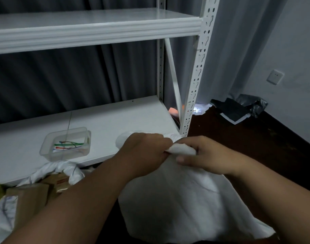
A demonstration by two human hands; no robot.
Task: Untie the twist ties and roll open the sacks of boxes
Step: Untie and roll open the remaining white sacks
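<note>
Below shelf edge (pixel 101 160): white sack (pixel 185 199), neck bunched. Left hand (pixel 145 152), right hand (pixel 208 155) both grip neck. Tie unseen; likely untwisting: hold neck steady, unwind, drop tie in clear tub (pixel 45 148).

Both forearms extend forward; left hand (pixel 147 152) and right hand (pixel 208 155) meet, fingers curled, apparently pinching one white fold.

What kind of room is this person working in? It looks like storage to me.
Probably a storeroom or packing room. A white metal shelving rack stands before dark curtains, a white sack sits gathered in both hands, and another sack lies rolled open on cardboard boxes.
</note>
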